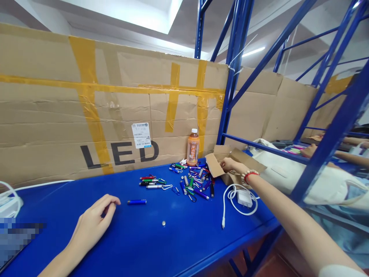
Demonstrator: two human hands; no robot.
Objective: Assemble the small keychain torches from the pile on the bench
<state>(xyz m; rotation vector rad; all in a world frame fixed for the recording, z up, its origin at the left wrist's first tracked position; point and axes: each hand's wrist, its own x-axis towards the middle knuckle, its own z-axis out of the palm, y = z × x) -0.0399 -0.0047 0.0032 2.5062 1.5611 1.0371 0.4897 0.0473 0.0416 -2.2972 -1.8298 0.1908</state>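
My left hand point(96, 219) rests on the blue table at the left, loosely curled, with thumb and fingers apart and nothing in them. Just right of its fingertips lies a short blue metal tube point(137, 202), like a mini flashlight body. A tiny round silver piece point(163, 223) sits nearer the front. My right hand point(230, 165) reaches into a small open cardboard box point(215, 166); its fingertips are hidden inside. Left of the box is a pile of small coloured flashlights point(191, 182) with carabiner clips. Several more flashlights point(151, 181) lie in a row.
An orange drink bottle point(193, 148) stands behind the pile. A white charger point(244, 198) with coiled cable lies below the box. A large taped carton point(121, 107) walls the back. Blue rack posts point(232, 77) rise at right; another person's hand point(309, 151) shows beyond.
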